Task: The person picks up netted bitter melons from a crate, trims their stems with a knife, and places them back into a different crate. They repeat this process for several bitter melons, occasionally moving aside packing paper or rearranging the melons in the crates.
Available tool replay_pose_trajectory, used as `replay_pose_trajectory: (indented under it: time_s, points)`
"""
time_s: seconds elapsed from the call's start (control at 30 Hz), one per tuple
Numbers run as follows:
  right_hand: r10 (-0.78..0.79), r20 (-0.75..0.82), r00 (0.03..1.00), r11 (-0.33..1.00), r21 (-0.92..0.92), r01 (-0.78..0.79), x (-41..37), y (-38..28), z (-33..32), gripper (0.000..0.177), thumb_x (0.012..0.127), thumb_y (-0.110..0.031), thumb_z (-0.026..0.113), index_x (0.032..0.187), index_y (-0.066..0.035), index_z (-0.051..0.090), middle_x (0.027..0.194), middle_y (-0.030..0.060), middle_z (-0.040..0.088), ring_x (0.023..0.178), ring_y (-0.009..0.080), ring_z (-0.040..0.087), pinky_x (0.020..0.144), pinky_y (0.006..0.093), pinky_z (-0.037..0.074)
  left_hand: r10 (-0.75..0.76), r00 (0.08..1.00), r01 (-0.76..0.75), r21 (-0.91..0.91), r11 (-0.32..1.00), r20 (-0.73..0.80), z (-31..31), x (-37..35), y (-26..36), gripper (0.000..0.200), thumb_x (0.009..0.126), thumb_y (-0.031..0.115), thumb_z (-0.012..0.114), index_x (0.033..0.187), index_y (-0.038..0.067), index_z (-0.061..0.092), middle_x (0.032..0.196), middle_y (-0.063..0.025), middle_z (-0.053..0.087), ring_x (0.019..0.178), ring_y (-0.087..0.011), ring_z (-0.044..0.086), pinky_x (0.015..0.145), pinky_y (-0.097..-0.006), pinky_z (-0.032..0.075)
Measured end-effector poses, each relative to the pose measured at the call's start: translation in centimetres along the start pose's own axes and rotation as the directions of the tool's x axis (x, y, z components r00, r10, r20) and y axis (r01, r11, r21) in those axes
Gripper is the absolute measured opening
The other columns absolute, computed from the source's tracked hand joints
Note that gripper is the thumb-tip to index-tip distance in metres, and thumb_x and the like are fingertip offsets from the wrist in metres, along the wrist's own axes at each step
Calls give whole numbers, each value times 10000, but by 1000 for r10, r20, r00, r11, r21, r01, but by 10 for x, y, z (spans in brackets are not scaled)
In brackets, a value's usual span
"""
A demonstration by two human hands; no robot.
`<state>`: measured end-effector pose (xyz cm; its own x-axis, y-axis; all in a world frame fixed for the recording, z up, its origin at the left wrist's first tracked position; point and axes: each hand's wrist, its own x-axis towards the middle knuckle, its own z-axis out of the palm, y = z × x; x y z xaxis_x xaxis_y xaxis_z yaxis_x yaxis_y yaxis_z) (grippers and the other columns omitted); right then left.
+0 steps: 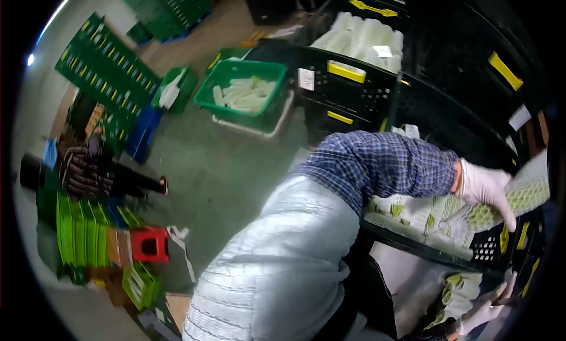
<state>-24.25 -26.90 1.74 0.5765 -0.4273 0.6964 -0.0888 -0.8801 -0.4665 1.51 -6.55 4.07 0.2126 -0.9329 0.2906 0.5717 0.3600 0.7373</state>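
Observation:
My left hand, in a whitish glove below a blue plaid sleeve, is closed around a long green vegetable in white foam netting. The piece lies slanted over the right end of a black crate, where several netted vegetables lie in a row. Low at the right, my right hand, also gloved, has its fingers stretched out. It is close to the crate's outer side; whether it touches cannot be told. Beside it lie more netted green vegetables at a lower level.
Stacked black crates with yellow handles stand ahead, the top one holding white-wrapped pieces. A green basket of pale vegetables is left of them. Farther left are green crate stacks, a person and a red stool.

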Motion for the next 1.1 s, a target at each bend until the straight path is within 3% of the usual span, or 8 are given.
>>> replay_pose_trajectory:
  time_s: [0.03,0.13,0.33,0.47,0.67,0.87,0.97,1.1]
  points:
    - [80,-6,997,995,68,-79,17,-24,10,371,1065,-165,478,1395,-5,533,1365,73,602,1061,104,576,821,198,418,27,999,-27,8,1000,-45,2,-2,-3,705,647,-62,889,1232,-104,498,1085,-156,657,868,-201,698,679,-313,611]
    - [-30,-96,995,979,197,49,53,-64,41,387,1053,-172,502,1393,11,531,1350,61,611,915,85,594,667,183,427,34,992,-19,125,992,-118,-2,-8,-1,641,532,-38,942,1096,-76,639,1013,-140,700,899,-205,679,712,-344,581]
    - [-112,-62,992,992,60,115,72,-104,70,405,1055,-194,485,1404,10,515,1359,96,597,995,126,583,759,227,433,183,966,-63,514,855,-185,-49,7,-19,655,485,158,964,1033,-56,676,939,-131,715,841,-215,684,690,-355,555]
    - [-141,-16,990,990,13,142,82,-109,82,418,1057,-209,473,1412,10,505,1365,119,588,1048,153,576,821,256,437,217,968,-10,840,542,-128,-80,24,-28,741,448,352,970,973,-71,663,929,-185,707,858,-275,695,706,-369,546]
    - [-188,39,981,981,-49,190,92,-107,88,437,1059,-230,456,1423,9,490,1373,154,575,1127,195,566,913,300,443,145,989,9,992,123,-27,-76,28,-36,779,482,529,914,938,-59,681,819,-192,696,732,-294,699,638,-360,557]
    - [-276,149,949,949,-114,294,98,-84,80,457,1061,-252,439,1434,9,475,1382,188,561,1207,236,555,1006,343,449,117,987,96,986,136,-113,-68,24,-34,721,499,525,908,916,-28,708,789,-167,705,723,-294,703,651,-369,556]
    - [-419,318,850,859,-163,485,107,-38,73,467,1062,-263,430,1440,8,467,1386,206,554,1246,256,549,1052,365,452,114,982,141,987,82,-150,-66,23,-38,644,544,511,893,926,15,741,825,-147,723,758,-284,708,694,-379,557]
    - [-168,227,959,971,-129,200,81,-117,79,390,1052,-221,454,1321,43,554,1279,222,604,1169,271,583,987,363,496,81,991,103,991,88,-110,-63,16,-35,709,545,510,895,1037,30,722,907,-139,730,821,-277,710,729,-364,561]
